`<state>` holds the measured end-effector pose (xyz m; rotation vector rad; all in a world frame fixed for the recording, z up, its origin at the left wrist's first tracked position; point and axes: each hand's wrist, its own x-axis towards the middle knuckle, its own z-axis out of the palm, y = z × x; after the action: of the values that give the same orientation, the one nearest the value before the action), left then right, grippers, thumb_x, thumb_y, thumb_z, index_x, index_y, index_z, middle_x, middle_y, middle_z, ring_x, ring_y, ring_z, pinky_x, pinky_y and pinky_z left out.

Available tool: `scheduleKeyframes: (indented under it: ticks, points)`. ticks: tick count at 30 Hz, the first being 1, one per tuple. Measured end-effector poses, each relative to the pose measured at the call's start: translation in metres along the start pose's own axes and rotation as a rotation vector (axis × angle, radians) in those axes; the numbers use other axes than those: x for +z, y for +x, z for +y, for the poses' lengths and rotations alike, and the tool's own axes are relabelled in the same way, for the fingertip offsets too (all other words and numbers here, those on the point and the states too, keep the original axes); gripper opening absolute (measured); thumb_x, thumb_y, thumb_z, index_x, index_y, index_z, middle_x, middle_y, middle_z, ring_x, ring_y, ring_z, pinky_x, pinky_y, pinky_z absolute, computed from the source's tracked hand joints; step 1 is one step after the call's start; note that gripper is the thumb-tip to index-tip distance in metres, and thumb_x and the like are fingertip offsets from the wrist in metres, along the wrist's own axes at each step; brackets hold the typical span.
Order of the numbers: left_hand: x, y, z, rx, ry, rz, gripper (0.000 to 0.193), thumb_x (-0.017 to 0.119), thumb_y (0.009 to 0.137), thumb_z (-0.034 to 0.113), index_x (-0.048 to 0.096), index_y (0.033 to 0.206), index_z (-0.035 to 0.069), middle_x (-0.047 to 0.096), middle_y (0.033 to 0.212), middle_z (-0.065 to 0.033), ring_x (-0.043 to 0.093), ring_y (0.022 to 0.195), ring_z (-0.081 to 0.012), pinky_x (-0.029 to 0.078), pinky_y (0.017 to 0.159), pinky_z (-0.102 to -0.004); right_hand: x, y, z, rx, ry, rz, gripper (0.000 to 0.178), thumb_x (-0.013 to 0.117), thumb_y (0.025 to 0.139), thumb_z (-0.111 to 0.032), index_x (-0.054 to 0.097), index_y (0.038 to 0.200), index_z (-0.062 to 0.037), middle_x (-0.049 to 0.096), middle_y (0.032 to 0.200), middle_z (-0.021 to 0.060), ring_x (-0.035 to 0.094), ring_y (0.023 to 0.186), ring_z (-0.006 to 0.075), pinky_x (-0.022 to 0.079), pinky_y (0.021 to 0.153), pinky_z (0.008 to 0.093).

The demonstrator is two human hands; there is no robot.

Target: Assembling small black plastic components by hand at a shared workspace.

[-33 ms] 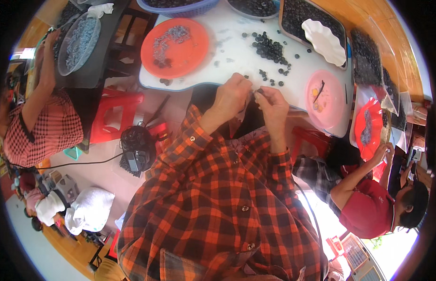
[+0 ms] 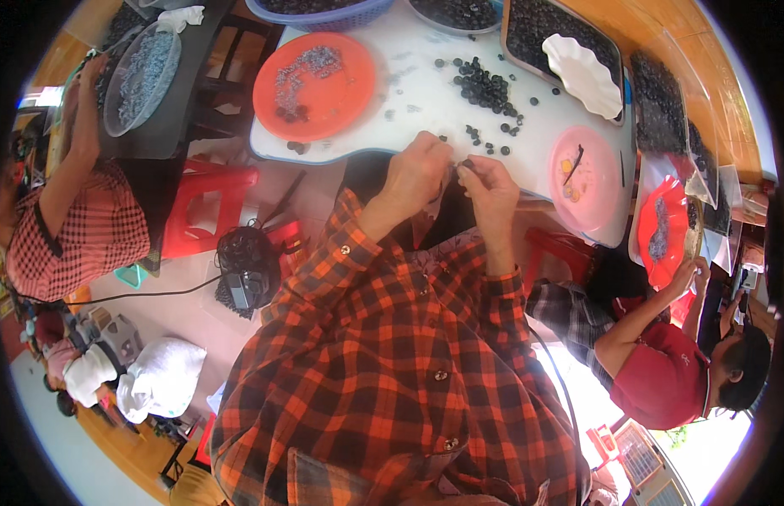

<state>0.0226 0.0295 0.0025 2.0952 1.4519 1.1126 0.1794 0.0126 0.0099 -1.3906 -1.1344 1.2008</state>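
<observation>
Both hands are shown at the near edge of the white desk (image 2: 426,101). A small dark seed (image 2: 465,164) is pinched between the fingertips of the left hand (image 2: 417,173) and the right hand (image 2: 491,187), both closed narrowly around it. A loose heap of dark seeds (image 2: 486,87) is seen just beyond the hands. An orange plate (image 2: 318,84) of greyish bits lies to the left, a pink plate (image 2: 584,179) to the right.

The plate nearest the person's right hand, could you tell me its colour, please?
Pink plate, on the white table; the head view shows it.
</observation>
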Motion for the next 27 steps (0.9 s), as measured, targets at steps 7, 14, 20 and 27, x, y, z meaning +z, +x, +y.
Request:
scheduleKeyframes:
  ticks: [7,14,20,27]
  points:
    - [-0.003,-0.005,0.000,-0.049,-0.037,0.056,0.020,0.068,0.081,0.003,0.063,0.101,0.001,0.059,0.095,-0.0124,0.064,0.075,-0.0300,0.053,0.063,-0.0343,0.000,-0.001,0.000,-0.039,-0.028,0.000,0.021,0.072,0.084,-0.003,0.067,0.105,0.0012,0.066,0.086,0.0009,0.057,0.072,0.0054,0.049,0.065,0.0201]
    - [-0.010,-0.021,0.002,-0.570,-0.775,-0.018,0.021,0.065,0.093,0.016,0.068,0.103,-0.001,0.067,0.080,-0.0044,0.060,0.065,-0.0079,0.051,0.059,-0.0216,0.007,-0.005,-0.002,-0.171,-0.045,-0.051,0.018,0.076,0.079,0.001,0.068,0.095,-0.0004,0.064,0.085,0.0012,0.058,0.072,0.0053,0.048,0.063,0.0200]
    - [-0.015,-0.027,0.004,-0.760,-1.160,-0.113,0.026,0.063,0.095,0.019,0.067,0.107,-0.003,0.068,0.082,-0.0048,0.061,0.066,-0.0077,0.052,0.061,-0.0205,0.014,-0.008,-0.006,-0.306,-0.113,-0.094,0.017,0.075,0.079,0.001,0.067,0.093,-0.0016,0.061,0.087,0.0022,0.057,0.070,0.0063,0.047,0.061,0.0203]
    - [-0.020,-0.033,0.002,-0.834,-1.229,-0.006,0.023,0.064,0.093,0.016,0.066,0.104,-0.004,0.064,0.078,-0.0032,0.059,0.066,-0.0083,0.050,0.059,-0.0204,0.022,-0.008,-0.024,-0.355,-0.216,-0.214,0.017,0.072,0.081,0.002,0.068,0.098,-0.0005,0.060,0.090,0.0042,0.061,0.072,0.0080,0.051,0.063,0.0204]
